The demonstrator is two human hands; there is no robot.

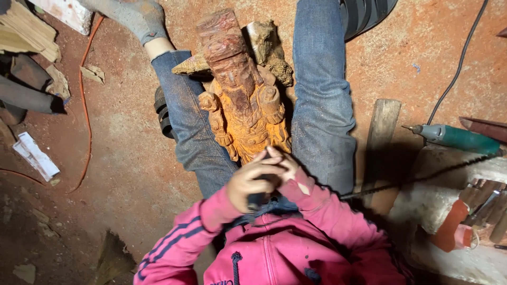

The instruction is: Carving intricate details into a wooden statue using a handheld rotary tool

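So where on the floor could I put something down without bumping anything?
The red floor is bare between the orange cord and the left leg. Another bare patch lies past the right leg, above the green drill. Between the legs the carving fills the room, and the right edge by the tools is crowded.

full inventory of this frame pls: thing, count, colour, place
Carved wooden figure statue: 1, orange-brown, lying between the legs.
Teal handheld rotary tool: 1, right, on a pale block.
Flat wooden plank: 1, pale brown, beside the right leg.
Black cable: 1, upper right floor.
Orange cord: 1, left floor.
White paper scrap: 1, far left.
Dusty red floor: underneath everything.
Blue-jeaned legs: 2, stretched forward.
Grey sock: 1, top left.
Pink jacket sleeves: 2, bottom.
Left hand: gripping a dark tool handle at the statue's base.
Right hand: pressed against the left.
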